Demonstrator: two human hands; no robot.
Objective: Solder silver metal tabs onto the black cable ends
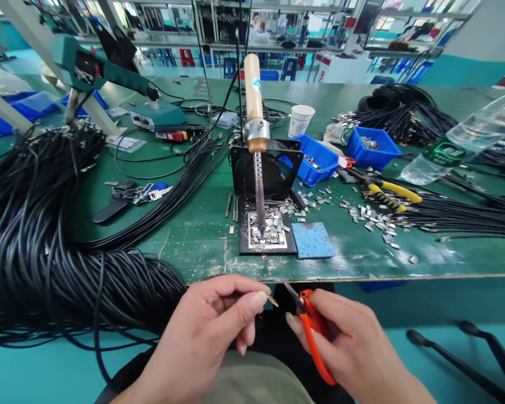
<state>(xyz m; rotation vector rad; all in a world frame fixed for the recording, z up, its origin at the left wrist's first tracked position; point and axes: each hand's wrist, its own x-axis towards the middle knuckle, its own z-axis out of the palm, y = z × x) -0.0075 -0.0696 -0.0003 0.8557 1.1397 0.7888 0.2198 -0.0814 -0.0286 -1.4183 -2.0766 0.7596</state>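
In the head view, my left hand (212, 322) is closed, thumb and forefinger pinching a thin wire end (273, 301) whose coppery tip points right. What lies behind it is hidden by the fingers. My right hand (353, 336) is wrapped round small orange-handled scissors (318, 354). Their metal blades point up and left, a short gap from the wire end. Just beyond both hands, a wooden-handled soldering iron (253, 84) hangs tip-down over a small tray (244, 244) heaped with tiny metal connectors. Against the tray's right side lies a blue sponge (313, 240).
A thick bundle of black cables (37, 224) fills the left side. Behind the iron stands a black fan (238, 171). Blue bins (374, 151), yellow-handled pliers (385, 191), loose connectors (368, 216) and a plastic bottle (467, 140) are at right. The green table's edge (362, 279) runs before me.
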